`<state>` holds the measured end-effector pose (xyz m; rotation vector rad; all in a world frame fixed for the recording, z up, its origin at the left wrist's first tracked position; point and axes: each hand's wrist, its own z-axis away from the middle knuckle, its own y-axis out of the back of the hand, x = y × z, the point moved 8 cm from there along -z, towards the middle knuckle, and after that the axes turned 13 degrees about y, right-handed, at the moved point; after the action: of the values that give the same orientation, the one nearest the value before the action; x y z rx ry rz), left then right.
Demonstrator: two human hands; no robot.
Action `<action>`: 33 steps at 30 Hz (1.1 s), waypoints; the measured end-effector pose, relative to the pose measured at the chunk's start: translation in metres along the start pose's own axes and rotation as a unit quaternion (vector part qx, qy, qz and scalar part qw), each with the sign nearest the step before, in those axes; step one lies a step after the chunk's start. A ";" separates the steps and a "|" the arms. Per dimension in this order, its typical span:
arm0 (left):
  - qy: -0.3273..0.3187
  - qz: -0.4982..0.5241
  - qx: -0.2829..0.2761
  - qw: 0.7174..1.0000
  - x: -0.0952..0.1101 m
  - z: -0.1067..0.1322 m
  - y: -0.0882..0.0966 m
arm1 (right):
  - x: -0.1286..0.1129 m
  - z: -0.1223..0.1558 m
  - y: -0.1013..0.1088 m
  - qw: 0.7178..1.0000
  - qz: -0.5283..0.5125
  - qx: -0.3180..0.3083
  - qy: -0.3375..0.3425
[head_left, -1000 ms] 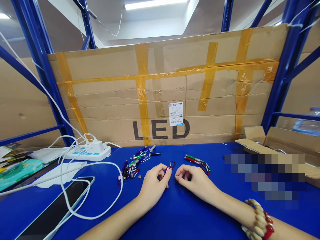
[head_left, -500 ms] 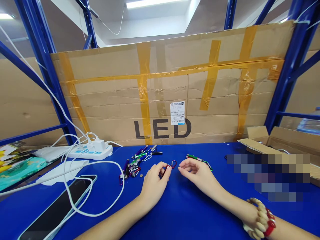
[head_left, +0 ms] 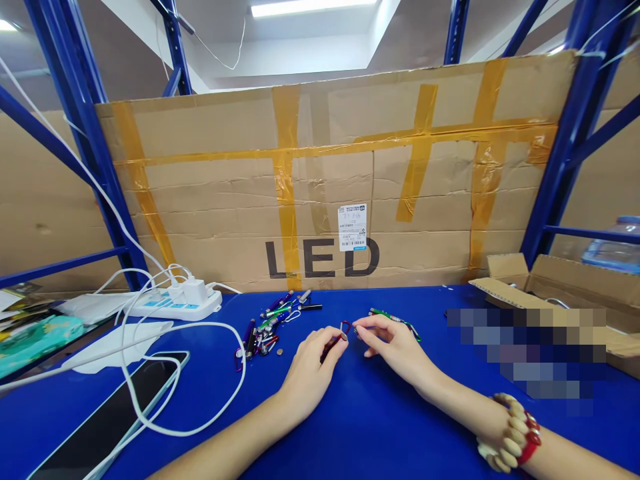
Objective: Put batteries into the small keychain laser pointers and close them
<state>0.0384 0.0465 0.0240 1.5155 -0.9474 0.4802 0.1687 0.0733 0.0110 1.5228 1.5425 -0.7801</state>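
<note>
My left hand [head_left: 314,363] is closed round a small dark-red metal tube [head_left: 330,347], its round end towards my right hand. A red carabiner clip [head_left: 346,326] shows just beyond the fingertips; whether it hangs from the tube I cannot tell. Close by on the right, my right hand [head_left: 393,343] pinches a tiny dark piece at its fingertips, too small to name. Behind that hand lies a green tube [head_left: 384,313] with a green clip. To the left is a pile of coloured tubes with carabiners [head_left: 265,327], with a small round disc [head_left: 279,352] beside it.
A white power strip [head_left: 175,303] with plugs and looping white cables [head_left: 243,373] occupies the left side. A phone [head_left: 110,413] and a white sheet [head_left: 117,347] lie there. An open cardboard box [head_left: 565,310] stands at right, near a blurred patch. Cardboard [head_left: 230,213] walls the back.
My right hand has come a little nearer my left, its thumb and finger now pinched together. The tube in my left hand has turned, its end now showing. The view has shifted slightly.
</note>
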 end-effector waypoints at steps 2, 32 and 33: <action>-0.015 -0.002 -0.003 1.000 0.001 0.000 -0.002 | -0.005 0.000 -0.002 1.000 0.014 -0.010 0.024; -0.114 -0.057 -0.069 0.989 0.014 0.013 -0.013 | -0.064 0.021 -0.024 0.824 0.391 -0.314 0.265; -0.119 -0.069 -0.071 0.988 0.015 0.014 -0.015 | -0.065 0.024 -0.025 0.805 0.416 -0.328 0.265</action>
<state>0.0552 0.0276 0.0236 1.5170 -1.0306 0.1301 0.1427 0.0191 0.0535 1.6728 1.0943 0.6823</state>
